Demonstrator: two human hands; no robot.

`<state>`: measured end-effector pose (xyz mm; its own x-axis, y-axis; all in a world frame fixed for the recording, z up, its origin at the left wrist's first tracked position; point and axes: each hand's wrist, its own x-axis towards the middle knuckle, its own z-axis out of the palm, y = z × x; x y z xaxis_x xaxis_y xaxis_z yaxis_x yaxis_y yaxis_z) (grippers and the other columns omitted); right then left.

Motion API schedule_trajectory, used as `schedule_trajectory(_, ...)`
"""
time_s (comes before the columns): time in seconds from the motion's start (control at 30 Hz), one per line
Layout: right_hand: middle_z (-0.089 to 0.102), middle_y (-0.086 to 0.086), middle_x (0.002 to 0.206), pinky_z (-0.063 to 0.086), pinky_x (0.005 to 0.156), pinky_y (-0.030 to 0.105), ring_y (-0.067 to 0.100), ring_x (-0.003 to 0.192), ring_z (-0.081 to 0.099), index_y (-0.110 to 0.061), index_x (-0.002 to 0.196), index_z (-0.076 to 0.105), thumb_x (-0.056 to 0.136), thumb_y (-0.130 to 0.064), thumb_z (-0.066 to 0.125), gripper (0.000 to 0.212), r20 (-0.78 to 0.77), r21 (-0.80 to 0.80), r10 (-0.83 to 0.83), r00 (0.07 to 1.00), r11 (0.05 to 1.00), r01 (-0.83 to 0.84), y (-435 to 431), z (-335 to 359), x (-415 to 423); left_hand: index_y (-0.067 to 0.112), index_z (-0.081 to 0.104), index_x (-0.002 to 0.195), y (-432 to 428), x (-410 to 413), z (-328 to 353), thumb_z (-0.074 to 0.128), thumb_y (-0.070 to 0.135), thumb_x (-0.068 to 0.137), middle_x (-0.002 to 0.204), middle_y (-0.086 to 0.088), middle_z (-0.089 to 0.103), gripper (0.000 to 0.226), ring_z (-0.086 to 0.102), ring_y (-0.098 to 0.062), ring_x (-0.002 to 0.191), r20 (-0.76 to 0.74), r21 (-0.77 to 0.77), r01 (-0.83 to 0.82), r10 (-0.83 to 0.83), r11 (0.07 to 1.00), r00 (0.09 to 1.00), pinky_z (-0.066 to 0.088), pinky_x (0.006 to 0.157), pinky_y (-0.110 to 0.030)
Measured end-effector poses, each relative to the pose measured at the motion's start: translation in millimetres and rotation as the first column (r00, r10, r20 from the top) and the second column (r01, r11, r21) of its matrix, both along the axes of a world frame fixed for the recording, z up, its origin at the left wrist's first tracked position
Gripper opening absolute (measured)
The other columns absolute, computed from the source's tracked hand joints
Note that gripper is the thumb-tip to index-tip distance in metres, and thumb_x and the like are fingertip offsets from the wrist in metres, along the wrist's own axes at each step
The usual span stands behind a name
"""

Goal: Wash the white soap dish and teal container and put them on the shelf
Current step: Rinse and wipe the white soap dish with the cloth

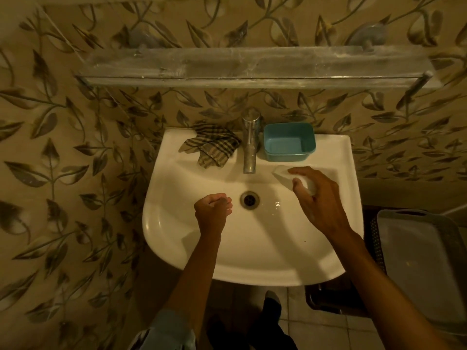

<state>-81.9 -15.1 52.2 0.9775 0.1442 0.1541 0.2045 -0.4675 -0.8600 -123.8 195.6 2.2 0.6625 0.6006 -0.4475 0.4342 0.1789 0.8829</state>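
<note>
We are gripping the small glossy white soap dish (pixel 281 173) with the right hand (pixel 318 195), index finger over its top and thumb on its near side. It is sitting on the right inner edge of the white ceramic sink (pixel 177 152), just right of the chrome tap (pixel 250 145). The left hand (pixel 212 207) is hanging over the basin just left of the round metal drain (pixel 249 199), fingers clenched in, nothing visible inside.

The teal rectangular plastic container (pixel 289 142) is standing upright and empty on the far right ledge of the sink, just beside the tap and just beyond the dish. A brown checked cloth (pixel 212 147) is lying crumpled on the far left ledge. The long dusty glass shelf (pixel 252 69) is hanging on the wall above. No water is showing at the spout.

We are judging the dish light and rigid. Whether it is plastic or ceramic we cannot tell, so we are treating it as breakable against the basin. Wet and soapy it is likely getting slippery, so we are pinching across the short sides at the rim, not the smooth top. The container is looking like thin plastic: light, a bit flexible, best taken by the rolled lip on one long wall.
</note>
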Motion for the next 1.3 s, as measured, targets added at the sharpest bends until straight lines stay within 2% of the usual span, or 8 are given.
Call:
schedule_trajectory(0.17,0.052,-0.012,0.122,0.058,0.077,0.036,0.015,0.109,0.055,-0.030,0.129,0.053,0.095,-0.018,0.056,0.037,-0.215,0.136,-0.173,0.961,0.969,0.205,-9,-18,8,0.000,0.063,0.108,19,30,10,0.059,0.002,0.085,0.109,-0.017,0.065,0.023,0.062,-0.028,0.102,-0.065,0.532,0.225,-0.225,0.816,0.972,0.047,0.086,-0.026)
schedule_trajectory(0.37,0.042,0.006,0.131,0.057,0.077,0.048,0.036,0.116,0.048,-0.024,0.132,0.049,0.093,-0.021,0.050,0.039,-0.799,0.488,0.090,0.595,0.675,0.554,-8,-26,12,0.000,0.033,0.141,52,105,23,0.057,0.004,0.084,0.147,-0.023,0.032,0.061,0.031,-0.035,0.136,-0.246,0.794,0.494,-0.556,0.354,0.794,0.028,0.113,-0.042)
schedule_trajectory(0.57,0.048,0.025,0.134,0.053,0.079,0.047,0.047,0.121,0.050,-0.009,0.126,0.052,0.074,-0.025,0.053,0.054,-0.730,0.662,0.533,0.428,0.396,0.636,2,-32,5,0.013,0.019,0.148,72,158,9,0.068,0.026,0.079,0.153,-0.015,0.025,0.086,0.021,-0.034,0.141,-0.601,0.694,0.717,-0.495,0.066,0.628,0.023,0.112,-0.049)
schedule_trajectory(0.8,0.042,0.028,0.144,0.049,0.088,0.051,0.054,0.127,0.043,-0.011,0.148,0.030,0.078,-0.027,0.048,0.074,-0.558,0.767,0.703,0.441,0.235,0.597,3,-37,5,0.008,0.052,0.122,67,148,-8,0.060,0.024,0.078,0.124,-0.017,0.054,0.047,0.045,-0.038,0.117,-0.599,0.791,0.605,-0.314,-0.089,0.737,0.032,0.093,-0.047)
schedule_trajectory(0.9,0.044,0.027,0.140,0.047,0.088,0.051,0.051,0.124,0.045,-0.013,0.147,0.032,0.078,-0.027,0.043,0.071,-0.534,0.797,0.720,0.443,0.255,0.547,0,-37,6,0.007,0.056,0.113,68,131,-2,0.055,0.026,0.083,0.112,-0.017,0.059,0.035,0.049,-0.038,0.108,-0.549,0.816,0.578,-0.291,0.018,0.784,0.035,0.090,-0.046)
schedule_trajectory(1.1,0.043,0.024,0.134,0.047,0.083,0.051,0.045,0.116,0.049,-0.017,0.135,0.046,0.071,-0.022,0.041,0.065,-0.544,0.817,0.715,0.440,0.332,0.472,-3,-34,10,0.022,0.059,0.105,55,59,38,0.053,0.025,0.090,0.097,-0.005,0.064,0.017,0.061,-0.018,0.090,0.067,0.639,0.331,-0.479,0.694,0.875,0.052,0.078,-0.029)
schedule_trajectory(1.2,0.047,0.023,0.130,0.049,0.080,0.051,0.044,0.111,0.053,-0.017,0.140,0.044,0.068,-0.023,0.044,0.072,-0.571,0.804,0.705,0.420,0.378,0.459,0,-35,9,0.031,0.058,0.107,32,29,56,0.051,0.028,0.087,0.094,0.000,0.064,0.021,0.062,-0.011,0.087,0.126,0.553,0.415,-0.565,0.723,0.815,0.052,0.074,-0.021)
schedule_trajectory(1.3,0.057,0.023,0.121,0.052,0.076,0.049,0.043,0.106,0.057,-0.019,0.136,0.050,0.067,-0.023,0.046,0.069,-0.586,0.802,0.704,0.400,0.433,0.412,4,-32,6,0.030,0.056,0.121,10,18,59,0.054,0.027,0.088,0.104,-0.001,0.055,0.033,0.054,-0.009,0.086,-0.036,0.680,0.512,-0.673,0.525,0.739,0.045,0.074,-0.016)
